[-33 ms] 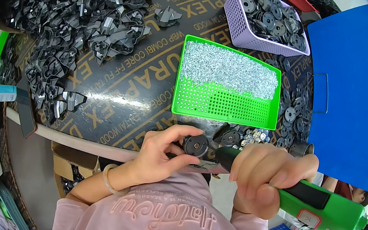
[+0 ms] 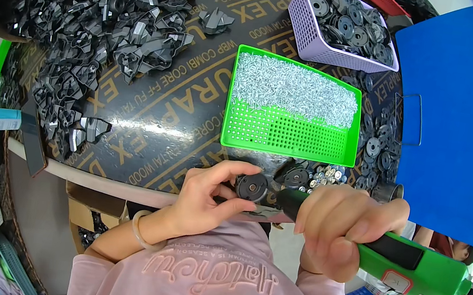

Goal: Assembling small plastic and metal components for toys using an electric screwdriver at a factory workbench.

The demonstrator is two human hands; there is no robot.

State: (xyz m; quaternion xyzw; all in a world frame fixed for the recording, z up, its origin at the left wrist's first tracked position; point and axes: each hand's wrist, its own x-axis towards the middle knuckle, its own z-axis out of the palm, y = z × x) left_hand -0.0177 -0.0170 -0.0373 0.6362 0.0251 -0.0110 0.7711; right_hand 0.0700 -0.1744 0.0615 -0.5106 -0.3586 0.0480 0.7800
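At the table's near edge my left hand point(image 2: 206, 194) pinches a round black plastic part point(image 2: 252, 186) between thumb and fingers. A small brass-coloured centre shows on its upper face. My right hand point(image 2: 345, 227) is wrapped round a green and black power screwdriver point(image 2: 440, 279). Its black nose points left at the round part, with a small gap between them. Just right of the part lies another black plastic piece point(image 2: 293, 176), beside a cluster of small metal rounds point(image 2: 328, 176). Beyond my hands, a green perforated tray point(image 2: 283, 152) holds many small silver screws point(image 2: 298, 87).
Angular black plastic pieces point(image 2: 110, 17) are heaped across the table's left side. A lilac basket point(image 2: 344, 59) of black discs stands at the far right, with loose discs point(image 2: 374, 146) below it. A blue panel point(image 2: 454, 128) borders the right side. An open carton point(image 2: 82, 211) sits below the table edge.
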